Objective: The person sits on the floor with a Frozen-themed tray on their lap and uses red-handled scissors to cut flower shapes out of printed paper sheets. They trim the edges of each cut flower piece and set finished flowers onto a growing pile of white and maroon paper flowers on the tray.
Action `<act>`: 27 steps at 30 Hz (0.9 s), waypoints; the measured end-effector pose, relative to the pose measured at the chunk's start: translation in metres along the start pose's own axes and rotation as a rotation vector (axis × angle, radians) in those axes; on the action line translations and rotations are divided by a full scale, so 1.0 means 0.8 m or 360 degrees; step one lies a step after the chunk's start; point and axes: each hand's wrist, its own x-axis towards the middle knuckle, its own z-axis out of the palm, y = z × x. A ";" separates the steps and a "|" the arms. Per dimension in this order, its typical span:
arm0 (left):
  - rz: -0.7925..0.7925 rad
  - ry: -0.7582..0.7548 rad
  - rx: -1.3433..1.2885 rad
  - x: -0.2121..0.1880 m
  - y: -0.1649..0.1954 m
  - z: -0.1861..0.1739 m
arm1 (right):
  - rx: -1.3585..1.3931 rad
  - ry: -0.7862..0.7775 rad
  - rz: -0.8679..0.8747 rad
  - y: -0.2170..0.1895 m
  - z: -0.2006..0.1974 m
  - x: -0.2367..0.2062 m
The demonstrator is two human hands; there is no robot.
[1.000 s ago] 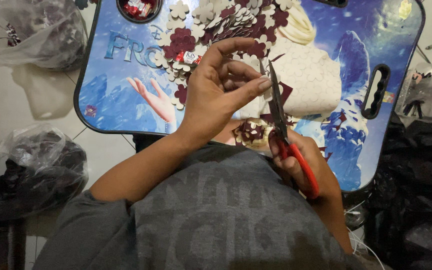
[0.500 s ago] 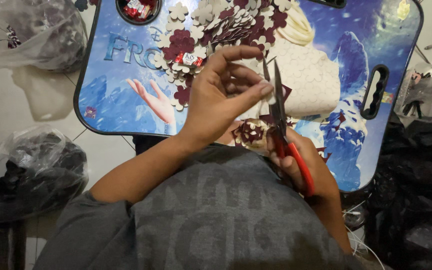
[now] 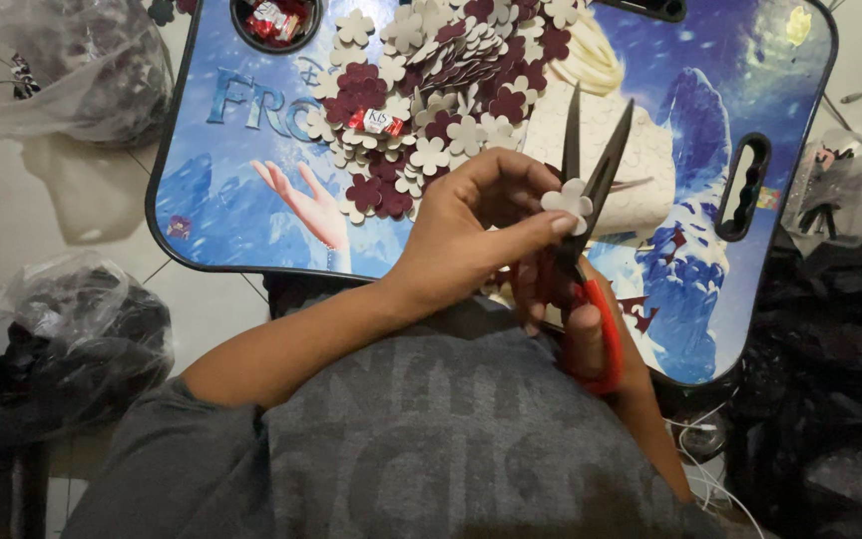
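Left hand (image 3: 471, 235) closed in a narrow pinch on a small white flower piece (image 3: 566, 201), thumb and fingertips at its lower edge, petals held up in the air above the counter (image 3: 231, 200) and not resting on it. Right hand (image 3: 591, 329) wrapped around the red handles of the scissors (image 3: 601, 175), low against the grey shirt, grip firm.

Changed since a moment ago: blades then nearly together and upright beside the left fingers, now spread in a clear V. Flower piece then mostly hidden in the pinch, now lifted into plain sight and set right in the fork of the blades, touching or almost touching the right-hand one. Both hands also a little higher and further right over the printed blue surface.

Judged from that: a trimming cut on the flower piece set up but not yet closed, with the piece placed and the blades still apart.

Further up the counter, a loose heap of white and maroon flower cut-outs (image 3: 441, 90), and a round recess (image 3: 273, 20) with small red-and-white bits. A handle slot (image 3: 745, 185) at the right edge. Clear plastic bags (image 3: 62, 70) with dark contents on the floor to the left.
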 end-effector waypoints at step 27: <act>0.0214 0.0080 0.0414 -0.002 0.003 0.004 | -0.0289 -0.0060 -0.0086 -0.002 -0.006 0.000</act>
